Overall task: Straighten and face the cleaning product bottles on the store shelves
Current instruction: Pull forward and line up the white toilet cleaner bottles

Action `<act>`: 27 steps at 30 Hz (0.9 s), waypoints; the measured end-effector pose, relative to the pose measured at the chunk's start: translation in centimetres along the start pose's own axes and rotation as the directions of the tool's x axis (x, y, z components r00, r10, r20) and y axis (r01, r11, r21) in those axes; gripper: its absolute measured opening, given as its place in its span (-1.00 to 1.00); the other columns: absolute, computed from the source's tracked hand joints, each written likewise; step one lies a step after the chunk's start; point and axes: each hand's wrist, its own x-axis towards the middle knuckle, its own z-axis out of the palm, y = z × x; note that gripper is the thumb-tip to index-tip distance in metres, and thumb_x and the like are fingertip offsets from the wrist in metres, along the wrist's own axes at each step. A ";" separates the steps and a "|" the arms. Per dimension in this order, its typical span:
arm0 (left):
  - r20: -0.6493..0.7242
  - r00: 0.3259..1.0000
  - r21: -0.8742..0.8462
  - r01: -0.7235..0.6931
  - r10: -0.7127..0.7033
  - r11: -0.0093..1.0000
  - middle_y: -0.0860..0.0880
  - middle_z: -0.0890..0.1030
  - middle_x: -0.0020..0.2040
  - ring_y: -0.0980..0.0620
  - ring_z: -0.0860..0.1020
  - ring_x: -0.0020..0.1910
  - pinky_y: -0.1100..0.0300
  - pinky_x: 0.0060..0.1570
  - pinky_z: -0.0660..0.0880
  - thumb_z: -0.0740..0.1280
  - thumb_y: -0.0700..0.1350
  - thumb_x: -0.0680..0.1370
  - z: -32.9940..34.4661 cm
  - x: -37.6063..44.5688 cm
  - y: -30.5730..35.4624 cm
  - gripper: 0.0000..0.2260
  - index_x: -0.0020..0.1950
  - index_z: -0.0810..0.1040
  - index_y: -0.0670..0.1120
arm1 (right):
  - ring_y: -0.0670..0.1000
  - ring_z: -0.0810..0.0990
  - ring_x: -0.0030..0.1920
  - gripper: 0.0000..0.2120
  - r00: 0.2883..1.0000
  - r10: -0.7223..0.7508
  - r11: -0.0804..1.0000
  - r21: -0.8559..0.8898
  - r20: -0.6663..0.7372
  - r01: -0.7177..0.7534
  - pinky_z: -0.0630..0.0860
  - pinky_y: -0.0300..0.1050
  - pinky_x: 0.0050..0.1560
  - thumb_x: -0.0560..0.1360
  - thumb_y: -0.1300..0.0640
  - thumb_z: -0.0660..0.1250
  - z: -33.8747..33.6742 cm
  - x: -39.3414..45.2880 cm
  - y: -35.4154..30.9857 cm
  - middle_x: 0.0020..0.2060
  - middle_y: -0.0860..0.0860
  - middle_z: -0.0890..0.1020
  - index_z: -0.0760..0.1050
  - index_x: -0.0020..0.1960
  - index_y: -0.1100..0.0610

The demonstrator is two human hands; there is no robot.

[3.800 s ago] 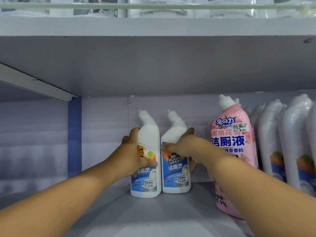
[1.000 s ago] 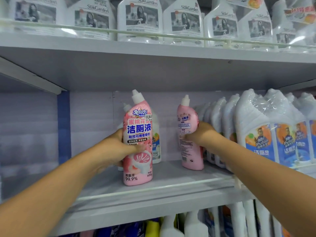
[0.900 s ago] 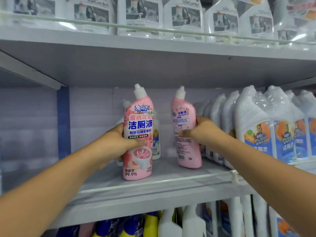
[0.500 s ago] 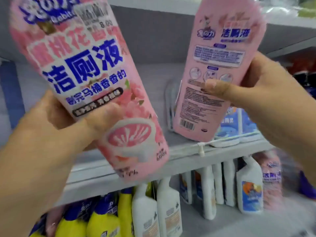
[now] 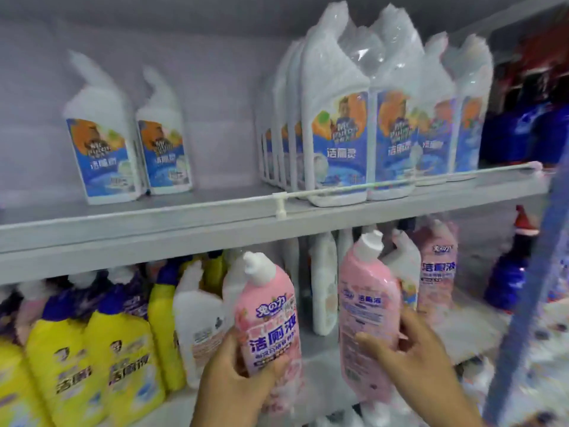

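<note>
My left hand (image 5: 237, 377) grips a pink bottle (image 5: 266, 315) with a white cap, its front label toward me. My right hand (image 5: 409, 355) grips a second pink bottle (image 5: 366, 306), back label toward me. Both bottles are upright at the level of the lower shelf (image 5: 323, 365), in front of a gap between the rows there. Whether they touch the shelf is hidden by my hands. Another pink bottle (image 5: 437, 269) stands behind on the right.
Two white bottles (image 5: 104, 143) with blue labels stand at the back of the upper shelf (image 5: 154, 223); shrink-wrapped white bottle packs (image 5: 369, 118) fill its right side. Yellow bottles (image 5: 92, 359) and white bottles (image 5: 197, 328) line the lower shelf's left. A blue upright (image 5: 529, 288) stands right.
Both hands took the pink bottles off the upper shelf and brought them down to the lower shelf. My view dropped with them, and the upper shelf's middle now stands bare.
</note>
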 end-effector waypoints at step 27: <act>-0.371 0.863 0.656 -0.018 0.342 0.755 -0.08 0.65 0.04 -0.12 0.62 -0.02 0.04 -0.05 0.60 0.41 -0.01 0.57 2.1 4.3 -1.5 -0.85 0.10 0.63 -0.02 | -0.18 0.53 -0.17 -0.64 0.975 0.089 0.954 -0.297 0.202 -0.026 0.39 -0.49 -0.15 0.49 0.11 0.48 6.5 5.9 15.3 -0.04 -0.04 0.50 0.55 0.28 0.04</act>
